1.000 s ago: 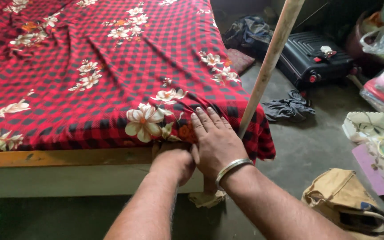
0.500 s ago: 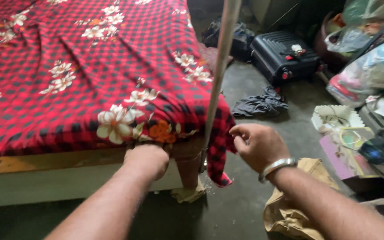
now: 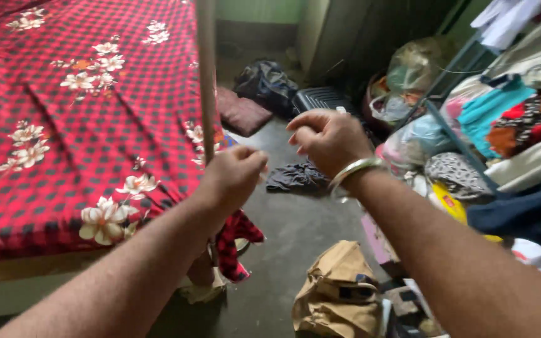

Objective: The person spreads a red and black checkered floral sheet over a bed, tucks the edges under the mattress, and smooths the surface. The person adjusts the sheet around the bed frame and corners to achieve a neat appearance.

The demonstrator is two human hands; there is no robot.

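step: both hands raised off red-and-black checked floral bedsheet (image 3: 64, 125), near wooden bedpost (image 3: 206, 75) | left hand (image 3: 233, 178) fisted; right hand (image 3: 328, 139) loosely curled; grip contents unclear | next: likely regrasp sheet corner

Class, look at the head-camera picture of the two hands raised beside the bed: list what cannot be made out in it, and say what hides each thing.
- Head view: whatever the left hand pinches is hidden by its curled fingers.
- Whether the right hand grips anything: its fingers curl away from the camera.
- Top of the pole: cut off by the upper edge.
- The pole's foot: hidden behind the left forearm.
- Contents of the tan bag: too dark.
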